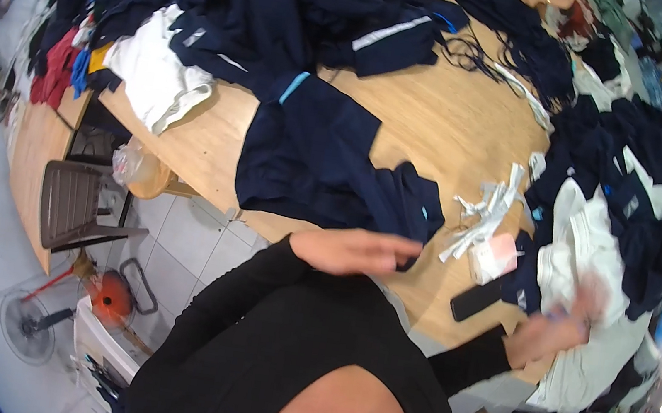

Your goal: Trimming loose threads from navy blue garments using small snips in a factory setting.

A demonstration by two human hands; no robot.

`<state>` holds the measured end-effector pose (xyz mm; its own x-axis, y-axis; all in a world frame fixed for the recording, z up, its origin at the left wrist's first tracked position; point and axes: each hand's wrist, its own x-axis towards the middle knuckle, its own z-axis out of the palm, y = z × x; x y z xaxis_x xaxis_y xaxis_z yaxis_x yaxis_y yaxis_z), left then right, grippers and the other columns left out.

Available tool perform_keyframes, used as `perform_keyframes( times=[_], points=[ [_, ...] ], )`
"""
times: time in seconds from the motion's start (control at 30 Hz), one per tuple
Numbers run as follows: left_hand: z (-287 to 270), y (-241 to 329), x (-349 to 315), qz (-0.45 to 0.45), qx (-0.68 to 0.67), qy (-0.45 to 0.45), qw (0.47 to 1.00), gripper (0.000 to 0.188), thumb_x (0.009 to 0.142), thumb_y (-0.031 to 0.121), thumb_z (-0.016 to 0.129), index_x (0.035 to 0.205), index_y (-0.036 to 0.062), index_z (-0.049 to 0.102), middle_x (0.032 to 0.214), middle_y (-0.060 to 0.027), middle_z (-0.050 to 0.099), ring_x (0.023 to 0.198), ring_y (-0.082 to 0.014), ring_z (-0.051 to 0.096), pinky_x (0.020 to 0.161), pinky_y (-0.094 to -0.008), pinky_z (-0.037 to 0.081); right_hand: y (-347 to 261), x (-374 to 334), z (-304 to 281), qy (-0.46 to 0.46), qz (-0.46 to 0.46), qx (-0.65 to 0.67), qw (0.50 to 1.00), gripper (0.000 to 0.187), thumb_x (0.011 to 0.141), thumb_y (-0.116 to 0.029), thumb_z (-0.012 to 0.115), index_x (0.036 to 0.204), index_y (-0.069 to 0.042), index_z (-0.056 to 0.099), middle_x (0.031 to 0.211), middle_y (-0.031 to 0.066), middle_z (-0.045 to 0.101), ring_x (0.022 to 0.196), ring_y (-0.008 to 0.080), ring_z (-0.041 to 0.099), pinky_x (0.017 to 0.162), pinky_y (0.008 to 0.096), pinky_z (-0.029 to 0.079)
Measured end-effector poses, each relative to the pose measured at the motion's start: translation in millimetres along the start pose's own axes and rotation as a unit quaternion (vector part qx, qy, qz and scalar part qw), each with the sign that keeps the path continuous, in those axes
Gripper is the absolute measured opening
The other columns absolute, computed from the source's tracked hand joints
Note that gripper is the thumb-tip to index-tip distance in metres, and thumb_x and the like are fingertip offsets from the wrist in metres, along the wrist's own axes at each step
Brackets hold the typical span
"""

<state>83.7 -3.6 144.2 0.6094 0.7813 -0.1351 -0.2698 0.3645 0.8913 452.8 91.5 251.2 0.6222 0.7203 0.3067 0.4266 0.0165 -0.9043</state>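
My left hand (354,251) is held flat with its fingers stretched out, at the near edge of the table, close to a dark navy garment (304,157) with a light blue strip. No object shows in it. Off to the right, my right hand (550,331) is smeared by motion at the lower end of a white garment (586,240). Small bluish spots show by its fingers, but I cannot make out whether it holds something. Between the hands lie a black phone (476,299) and a small pink-and-white block (496,257).
Pale cut strips (489,211) lie on the wooden table (427,110). Navy clothes (640,147) are heaped at the right. More navy garments (290,9) and a white one (161,71) cover the far side. A brown chair (76,206) and fan (31,326) stand left.
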Motion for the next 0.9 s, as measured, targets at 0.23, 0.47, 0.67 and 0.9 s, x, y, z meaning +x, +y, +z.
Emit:
perform_keyframes(
  times=[0.23,0.47,0.67,0.9],
  points=[
    [-78,19,-1,0.227,0.042,0.462,0.856,0.027,0.106,0.015,0.070,0.128,-0.0005,0.070,0.126,-0.0075,0.072,0.100,-0.0158,0.071,0.085,-0.0298,0.058,-4,45,-143,0.398,-0.453,0.288,0.744,0.017,0.094,-0.018,0.076,0.099,-0.002,0.076,0.089,0.0128,0.073,0.073,0.0260,0.070,0.056,0.0340,0.051],
    [-223,-10,-24,0.027,0.447,0.694,0.564,0.036,0.089,0.029,0.081,0.111,0.0032,0.068,0.103,-0.0211,0.072,0.096,-0.0443,0.071,0.084,-0.0525,0.058,12,11,-67,0.243,-0.080,0.076,0.964,0.020,0.102,-0.010,0.062,0.117,-0.001,0.073,0.086,0.0068,0.070,0.056,0.0100,0.044,0.051,0.0257,0.030],
    [-99,80,-8,0.263,0.312,0.381,0.829,0.020,0.090,0.003,0.081,0.109,-0.0005,0.074,0.090,-0.0045,0.065,0.081,-0.0132,0.062,0.072,-0.0295,0.050,-4,-11,0,0.090,-0.127,0.077,0.985,0.020,0.109,-0.006,0.056,0.122,0.003,0.067,0.098,0.0116,0.071,0.056,0.0072,0.040,0.052,0.0240,0.026],
    [-169,27,-92,0.154,0.417,0.528,0.724,0.041,0.080,-0.007,0.075,0.119,0.0039,0.074,0.112,-0.0087,0.069,0.101,-0.0218,0.067,0.088,-0.0309,0.056,-15,0,22,0.007,-0.120,0.189,0.975,0.019,0.109,-0.005,0.057,0.123,0.004,0.067,0.093,0.0092,0.071,0.055,0.0052,0.041,0.054,0.0231,0.028]
  ],
)
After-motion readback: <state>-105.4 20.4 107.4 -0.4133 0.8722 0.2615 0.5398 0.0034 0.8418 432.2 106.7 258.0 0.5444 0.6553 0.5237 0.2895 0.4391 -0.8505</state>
